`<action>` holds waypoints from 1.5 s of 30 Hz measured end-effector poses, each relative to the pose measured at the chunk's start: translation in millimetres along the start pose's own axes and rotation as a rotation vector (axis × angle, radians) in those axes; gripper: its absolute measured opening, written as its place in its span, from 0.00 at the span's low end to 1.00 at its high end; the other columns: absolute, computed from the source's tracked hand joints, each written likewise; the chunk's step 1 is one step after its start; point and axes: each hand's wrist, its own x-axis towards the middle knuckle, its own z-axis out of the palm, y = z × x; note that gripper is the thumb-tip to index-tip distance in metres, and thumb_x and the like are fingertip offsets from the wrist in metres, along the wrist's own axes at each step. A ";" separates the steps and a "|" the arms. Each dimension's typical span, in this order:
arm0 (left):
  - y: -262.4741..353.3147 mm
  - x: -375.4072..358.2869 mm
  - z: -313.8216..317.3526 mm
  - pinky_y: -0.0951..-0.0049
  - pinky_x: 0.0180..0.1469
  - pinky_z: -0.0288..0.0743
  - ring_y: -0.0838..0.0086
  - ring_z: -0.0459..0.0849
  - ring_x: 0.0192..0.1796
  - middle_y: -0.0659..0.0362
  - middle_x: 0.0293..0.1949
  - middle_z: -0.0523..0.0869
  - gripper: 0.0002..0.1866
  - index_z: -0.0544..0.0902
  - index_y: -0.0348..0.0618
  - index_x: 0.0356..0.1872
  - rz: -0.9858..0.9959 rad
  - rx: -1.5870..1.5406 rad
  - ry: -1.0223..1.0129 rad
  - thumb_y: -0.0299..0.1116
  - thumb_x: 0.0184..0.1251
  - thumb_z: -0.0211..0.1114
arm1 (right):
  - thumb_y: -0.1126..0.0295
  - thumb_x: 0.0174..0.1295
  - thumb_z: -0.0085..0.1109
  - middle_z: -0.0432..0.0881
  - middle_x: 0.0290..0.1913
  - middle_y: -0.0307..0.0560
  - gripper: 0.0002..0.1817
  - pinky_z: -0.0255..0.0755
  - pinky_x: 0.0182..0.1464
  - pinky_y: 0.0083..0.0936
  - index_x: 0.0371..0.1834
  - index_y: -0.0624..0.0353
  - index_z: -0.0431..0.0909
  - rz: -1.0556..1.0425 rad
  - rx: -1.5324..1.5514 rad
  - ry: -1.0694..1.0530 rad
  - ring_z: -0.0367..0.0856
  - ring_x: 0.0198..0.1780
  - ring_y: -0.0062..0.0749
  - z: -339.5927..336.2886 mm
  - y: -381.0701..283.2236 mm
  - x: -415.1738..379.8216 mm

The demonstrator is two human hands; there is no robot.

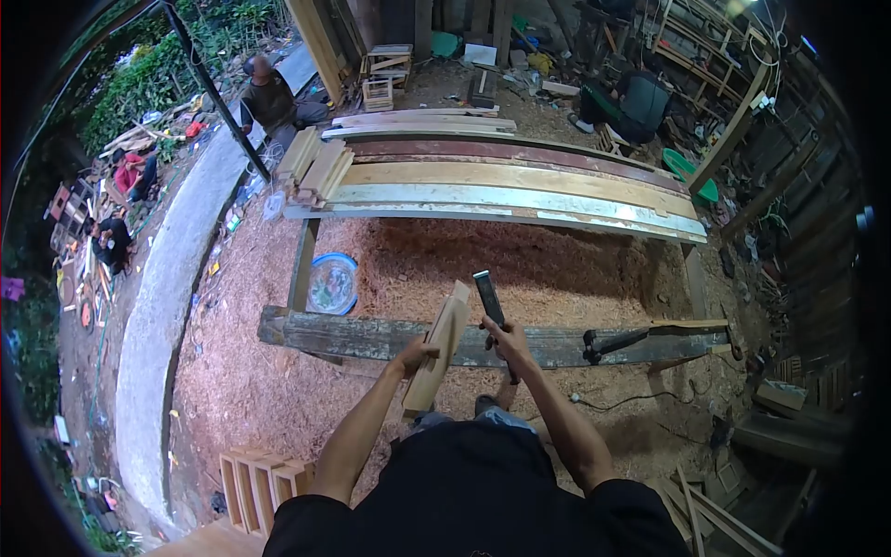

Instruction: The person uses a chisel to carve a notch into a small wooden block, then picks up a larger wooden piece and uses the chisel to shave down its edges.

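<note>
My left hand (415, 355) is closed around a pale wooden block (444, 336), long and narrow, held tilted with its far end up and away from me. In my right hand (508, 342) is a chisel (489, 295) with a dark flat blade, its bright end pointing up and forward. The chisel and the block are apart, side by side. Both are held over the near edge of a weathered bench plank (385, 336). On the right part of that plank lies a black long-handled tool (613, 345), whose kind I cannot make out.
Beyond the plank, long boards (520, 176) rest on a frame, with short wood pieces (320, 172) stacked at its left end. A blue basin (332, 283) sits among wood shavings (427, 251). Wooden frames (264, 487) stand lower left. Several other people sit farther off.
</note>
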 end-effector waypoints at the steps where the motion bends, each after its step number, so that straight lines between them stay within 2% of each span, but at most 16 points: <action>1: 2.0 0.2 2.6 0.66 0.43 0.80 0.67 0.83 0.40 0.51 0.44 0.81 0.35 0.66 0.35 0.62 -0.027 0.010 -0.006 0.30 0.45 0.58 | 0.49 0.62 0.61 0.77 0.19 0.40 0.21 0.56 0.14 0.17 0.29 0.59 0.77 0.000 0.006 -0.002 0.65 0.13 0.15 -0.7 1.9 1.4; 3: 9.3 -2.6 12.1 0.66 0.41 0.80 0.66 0.83 0.37 0.52 0.41 0.81 0.34 0.67 0.34 0.60 -0.056 0.026 -0.008 0.30 0.45 0.58 | 0.52 0.62 0.62 0.74 0.17 0.36 0.20 0.54 0.14 0.18 0.29 0.60 0.77 -0.130 -0.029 0.077 0.63 0.12 0.14 -0.5 5.2 5.1; 7: 26.8 -10.5 38.5 0.66 0.45 0.78 0.67 0.82 0.42 0.52 0.43 0.80 0.34 0.69 0.35 0.60 -0.063 0.054 0.005 0.33 0.46 0.62 | 0.52 0.61 0.63 0.69 0.14 0.32 0.20 0.52 0.14 0.18 0.27 0.60 0.78 -0.119 0.019 0.105 0.62 0.12 0.14 -13.1 12.2 15.8; 9: 26.1 -5.1 45.1 0.65 0.47 0.78 0.67 0.81 0.45 0.52 0.45 0.80 0.36 0.69 0.36 0.61 -0.046 0.091 0.030 0.35 0.45 0.64 | 0.52 0.60 0.64 0.65 0.13 0.29 0.20 0.51 0.15 0.19 0.25 0.60 0.79 -0.213 -0.026 0.128 0.61 0.13 0.14 -23.0 18.1 21.4; 11: 12.5 9.4 46.3 0.66 0.53 0.75 0.66 0.79 0.50 0.52 0.50 0.78 0.42 0.67 0.42 0.66 0.190 0.384 0.125 0.37 0.43 0.69 | 0.51 0.58 0.65 0.69 0.15 0.32 0.22 0.54 0.18 0.19 0.24 0.61 0.80 -0.183 -0.033 0.129 0.64 0.16 0.16 -34.4 8.3 15.8; 12: 11.8 12.0 50.7 0.66 0.53 0.75 0.66 0.79 0.50 0.52 0.50 0.78 0.42 0.67 0.42 0.66 0.186 0.385 0.124 0.37 0.43 0.69 | 0.49 0.57 0.66 0.73 0.17 0.34 0.23 0.56 0.21 0.20 0.23 0.62 0.82 -0.156 -0.046 0.129 0.68 0.19 0.18 -41.0 3.8 15.2; 14: 13.3 17.3 57.3 0.64 0.64 0.66 0.57 0.72 0.63 0.46 0.60 0.73 0.48 0.64 0.51 0.70 0.315 0.600 0.226 0.38 0.38 0.71 | 0.48 0.56 0.66 0.74 0.17 0.35 0.24 0.57 0.22 0.21 0.23 0.61 0.82 -0.160 -0.036 0.130 0.69 0.20 0.18 -49.7 -1.6 15.3; 15: 14.6 18.9 61.9 0.64 0.64 0.66 0.57 0.72 0.63 0.46 0.60 0.73 0.48 0.64 0.51 0.70 0.316 0.601 0.225 0.38 0.38 0.71 | 0.47 0.56 0.66 0.76 0.18 0.36 0.24 0.59 0.22 0.22 0.24 0.61 0.83 -0.167 -0.027 0.130 0.70 0.21 0.19 -53.7 -4.9 16.6; 17: 14.0 20.4 72.3 0.62 0.65 0.65 0.53 0.71 0.63 0.45 0.61 0.71 0.48 0.66 0.56 0.69 0.488 0.817 0.322 0.40 0.36 0.71 | 0.45 0.55 0.65 0.76 0.19 0.37 0.25 0.60 0.23 0.23 0.24 0.61 0.83 -0.149 -0.065 0.136 0.70 0.22 0.20 -62.3 -9.1 16.2; 20: 8.5 28.4 83.0 0.60 0.66 0.64 0.50 0.69 0.64 0.44 0.62 0.70 0.49 0.67 0.55 0.69 0.574 0.973 0.375 0.40 0.34 0.72 | 0.44 0.55 0.65 0.77 0.19 0.37 0.25 0.62 0.24 0.24 0.25 0.60 0.83 -0.126 -0.120 0.149 0.71 0.23 0.20 -75.6 -4.9 19.8; 22: 12.7 27.5 94.3 0.59 0.66 0.64 0.50 0.69 0.63 0.44 0.62 0.70 0.49 0.67 0.55 0.69 0.576 0.995 0.378 0.40 0.34 0.72 | 0.44 0.55 0.66 0.76 0.19 0.37 0.25 0.63 0.24 0.23 0.25 0.59 0.83 -0.124 -0.134 0.152 0.72 0.23 0.19 -79.0 -13.8 14.7; 24: 15.0 26.5 100.4 0.59 0.66 0.63 0.49 0.69 0.63 0.44 0.62 0.70 0.49 0.67 0.55 0.68 0.572 1.019 0.388 0.39 0.33 0.72 | 0.45 0.55 0.66 0.71 0.16 0.32 0.23 0.52 0.15 0.16 0.21 0.54 0.78 -0.129 0.071 0.122 0.64 0.15 0.13 -81.1 -20.4 5.0; 34: 16.7 37.7 111.0 0.60 0.66 0.64 0.50 0.69 0.64 0.45 0.62 0.70 0.49 0.67 0.52 0.68 0.542 0.946 0.309 0.37 0.33 0.73 | 0.45 0.56 0.66 0.71 0.16 0.31 0.23 0.54 0.15 0.18 0.20 0.55 0.78 -0.106 0.112 0.105 0.65 0.14 0.14 -96.9 -8.4 17.3; 36: 14.3 36.0 116.2 0.60 0.65 0.65 0.49 0.69 0.63 0.46 0.61 0.70 0.50 0.66 0.52 0.68 0.572 1.089 0.462 0.37 0.32 0.74 | 0.47 0.60 0.62 0.68 0.15 0.30 0.23 0.51 0.12 0.16 0.24 0.57 0.77 -0.026 0.204 0.062 0.61 0.11 0.13 -96.4 -5.6 19.0; 40: 18.3 30.8 120.0 0.55 0.64 0.63 0.51 0.67 0.62 0.48 0.61 0.69 0.45 0.68 0.54 0.67 0.704 1.272 0.649 0.34 0.37 0.72 | 0.48 0.60 0.63 0.64 0.12 0.29 0.22 0.49 0.12 0.17 0.25 0.58 0.77 -0.047 0.203 0.052 0.58 0.09 0.13 -93.2 -2.9 16.3; 45: 34.6 26.3 107.8 0.54 0.62 0.63 0.52 0.68 0.61 0.48 0.61 0.69 0.44 0.69 0.53 0.66 0.745 1.419 0.617 0.32 0.36 0.70 | 0.51 0.60 0.63 0.64 0.11 0.29 0.21 0.49 0.12 0.18 0.27 0.60 0.80 -0.044 0.190 0.152 0.58 0.10 0.13 -83.7 -2.4 23.0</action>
